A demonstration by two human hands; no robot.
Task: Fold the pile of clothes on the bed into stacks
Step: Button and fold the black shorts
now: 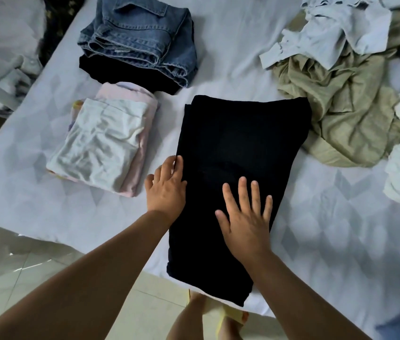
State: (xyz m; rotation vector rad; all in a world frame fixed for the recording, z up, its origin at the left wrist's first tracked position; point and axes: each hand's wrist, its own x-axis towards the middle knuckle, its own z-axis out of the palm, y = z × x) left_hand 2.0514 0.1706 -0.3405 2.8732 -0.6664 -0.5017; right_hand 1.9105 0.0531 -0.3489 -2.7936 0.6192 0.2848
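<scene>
Meanwhile the black garment (238, 153) lies half-folded on the bed (316, 229), its near end overhanging the edge. Right hand (245, 217) presses flat, fingers spread; left hand (167, 185) touches its edge. Releasing pressure could let it slide floorward.

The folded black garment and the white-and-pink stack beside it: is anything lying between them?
In the head view, only bare bedsheet separates the black garment from the white-and-pink stack. Nearer the person, the left hand rests at the garment's left edge.
</scene>
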